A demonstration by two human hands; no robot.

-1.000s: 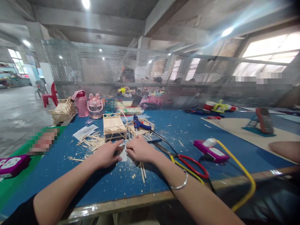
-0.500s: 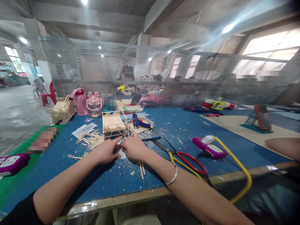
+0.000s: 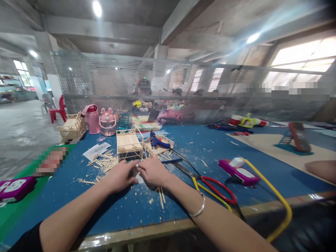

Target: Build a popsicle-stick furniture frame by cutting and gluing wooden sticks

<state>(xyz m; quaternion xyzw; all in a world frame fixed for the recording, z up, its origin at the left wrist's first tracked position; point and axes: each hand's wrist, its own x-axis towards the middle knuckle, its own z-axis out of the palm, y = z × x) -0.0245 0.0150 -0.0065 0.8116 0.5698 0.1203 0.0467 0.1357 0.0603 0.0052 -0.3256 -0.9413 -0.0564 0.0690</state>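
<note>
My left hand (image 3: 120, 176) and my right hand (image 3: 152, 171) rest side by side on the blue table (image 3: 189, 147), fingertips meeting over a small white piece (image 3: 140, 179) that is mostly hidden under them. Thin wooden sticks (image 3: 161, 195) poke out beneath my right hand. Just beyond my fingers stands a small stick-built bed frame (image 3: 128, 144). A second stick frame (image 3: 158, 146) with a blue glue gun (image 3: 158, 140) on it lies to its right.
Loose sticks (image 3: 102, 160) and a paper sheet (image 3: 96, 150) lie left of the frame. Red-handled scissors (image 3: 214, 185), a purple device (image 3: 238, 171) with a yellow cable (image 3: 275, 196), two pink bottles (image 3: 99, 119) and another stick model (image 3: 72, 126) are nearby. Another person's arm (image 3: 321, 169) rests far right.
Both hands stay pressed together over the white piece; my fingers shifted slightly. The view tilted a little as my head moved.
</note>
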